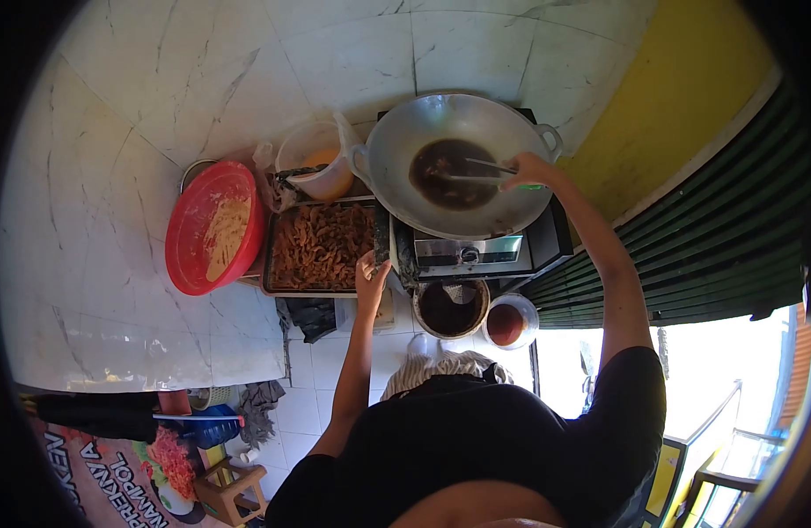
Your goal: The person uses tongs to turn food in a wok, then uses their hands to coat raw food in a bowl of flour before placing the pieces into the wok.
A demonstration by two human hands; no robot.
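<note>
Over the wok [396,150], the right hand [528,169] grips tongs [477,171], their tips dipped in dark oil [440,180]. The wok sits on a stove [476,251]. Just beside it lies a tray [267,253] of fried strips. The left hand [370,275] rests at the tray's near corner; whether it grasps the rim I cannot tell. A red basin [183,231] and a bucket [307,145] adjoin the tray. A pot [449,310] and a bowl [508,324] stand below the stove.
</note>
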